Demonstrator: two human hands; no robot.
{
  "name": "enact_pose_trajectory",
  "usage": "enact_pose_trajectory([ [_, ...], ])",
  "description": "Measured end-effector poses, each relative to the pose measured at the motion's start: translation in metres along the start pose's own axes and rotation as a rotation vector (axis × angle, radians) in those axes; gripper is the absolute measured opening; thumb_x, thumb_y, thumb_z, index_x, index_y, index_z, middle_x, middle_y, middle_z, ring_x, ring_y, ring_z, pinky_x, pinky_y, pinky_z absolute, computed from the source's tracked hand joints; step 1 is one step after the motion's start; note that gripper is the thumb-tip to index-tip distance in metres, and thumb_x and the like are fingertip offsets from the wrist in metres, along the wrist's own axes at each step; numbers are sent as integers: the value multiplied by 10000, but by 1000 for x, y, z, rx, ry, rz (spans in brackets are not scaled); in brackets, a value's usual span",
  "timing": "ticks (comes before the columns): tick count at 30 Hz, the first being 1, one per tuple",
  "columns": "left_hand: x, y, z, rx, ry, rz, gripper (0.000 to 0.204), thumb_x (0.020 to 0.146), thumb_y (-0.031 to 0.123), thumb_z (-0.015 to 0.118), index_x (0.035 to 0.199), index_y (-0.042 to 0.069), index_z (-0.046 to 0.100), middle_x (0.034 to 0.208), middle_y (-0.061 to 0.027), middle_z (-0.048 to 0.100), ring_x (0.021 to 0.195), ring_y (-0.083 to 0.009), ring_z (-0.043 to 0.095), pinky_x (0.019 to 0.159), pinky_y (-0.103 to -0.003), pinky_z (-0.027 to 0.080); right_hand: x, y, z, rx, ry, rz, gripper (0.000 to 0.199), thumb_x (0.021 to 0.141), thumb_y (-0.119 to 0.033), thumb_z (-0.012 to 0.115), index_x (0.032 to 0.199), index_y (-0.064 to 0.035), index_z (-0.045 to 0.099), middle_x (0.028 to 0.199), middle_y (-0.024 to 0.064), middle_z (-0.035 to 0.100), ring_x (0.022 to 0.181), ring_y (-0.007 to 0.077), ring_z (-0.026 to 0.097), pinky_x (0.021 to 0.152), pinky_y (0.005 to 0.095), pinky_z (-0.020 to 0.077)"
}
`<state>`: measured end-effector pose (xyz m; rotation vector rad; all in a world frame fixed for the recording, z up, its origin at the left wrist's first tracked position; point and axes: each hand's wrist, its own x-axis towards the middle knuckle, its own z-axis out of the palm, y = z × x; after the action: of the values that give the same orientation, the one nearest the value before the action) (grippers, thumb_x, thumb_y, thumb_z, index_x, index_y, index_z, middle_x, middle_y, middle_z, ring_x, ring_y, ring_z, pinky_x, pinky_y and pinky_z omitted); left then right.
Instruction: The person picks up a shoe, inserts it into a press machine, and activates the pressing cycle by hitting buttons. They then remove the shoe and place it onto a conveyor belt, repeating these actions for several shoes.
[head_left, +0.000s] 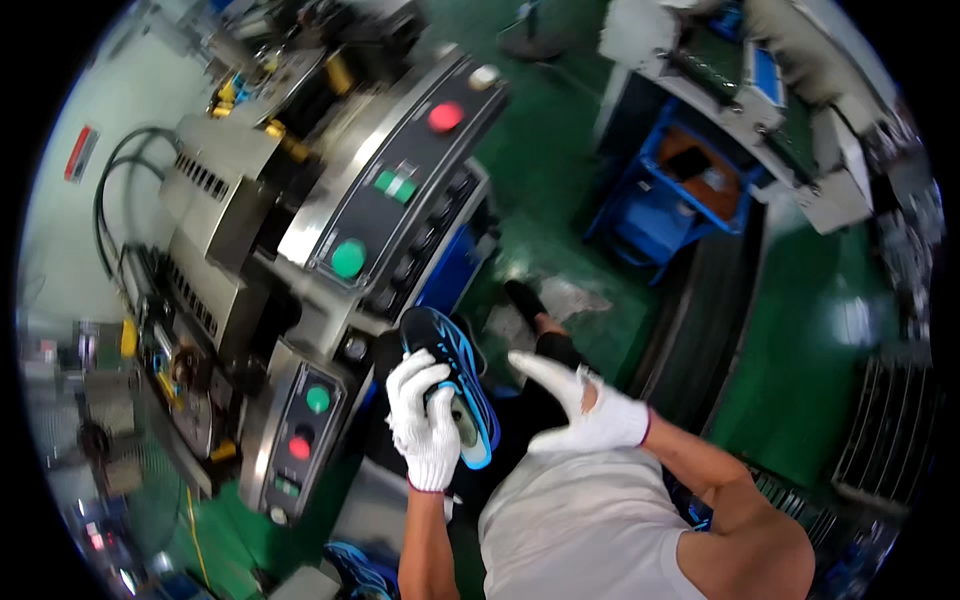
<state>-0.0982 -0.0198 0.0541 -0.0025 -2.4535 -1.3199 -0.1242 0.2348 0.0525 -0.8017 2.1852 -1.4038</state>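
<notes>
A black sports shoe with bright blue trim (458, 365) is held in front of my body, its toe pointing away from me. My left hand (421, 420), in a white knitted glove, is closed on the shoe's left side near the collar opening. The pale insole shows inside that opening. To the right of the shoe, apart from it, my right hand (588, 408) wears a similar glove with a bare patch of skin showing. Its thumb and fingers are spread, with nothing between them.
A machine's control panel (325, 233) with red and green buttons stands close on the left, above a second panel (300, 440). Blue-and-black shoes (360, 572) lie at lower left. A blue cart (665, 215) and a dark conveyor track (688, 340) are on the right.
</notes>
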Motion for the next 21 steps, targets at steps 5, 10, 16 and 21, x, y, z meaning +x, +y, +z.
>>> enact_pose_trajectory([
  [5,58,92,73,-137,-53,337,301,826,-96,651,1095,38,676,1272,-181,632,1232,-365,611,1096,-465,472,-16,6,1,-83,459,-25,1111,813,-372,843,1630,47,217,1645,312,294,1548,461,288,1270,452,272],
  [10,99,193,154,-402,-370,761,497,717,-40,803,1187,77,692,1372,-221,584,1288,-450,569,1117,-553,452,-33,6,-65,369,1152,-36,714,982,-189,694,1588,-25,353,1582,175,445,1435,288,472,1183,424,398],
  [16,93,170,173,-349,-631,810,558,766,42,849,1289,69,657,1398,-243,589,1350,-481,550,1121,-555,470,-48,57,-263,-257,1755,-138,407,907,-120,799,1258,29,657,1144,111,707,1035,203,671,948,384,543],
  [21,43,71,179,-183,-707,408,492,808,26,808,1276,33,653,1355,-221,612,1291,-426,583,1095,-480,486,-104,178,-483,-223,1802,349,715,813,-507,859,1288,-4,677,1137,119,724,1021,208,692,846,363,576],
])
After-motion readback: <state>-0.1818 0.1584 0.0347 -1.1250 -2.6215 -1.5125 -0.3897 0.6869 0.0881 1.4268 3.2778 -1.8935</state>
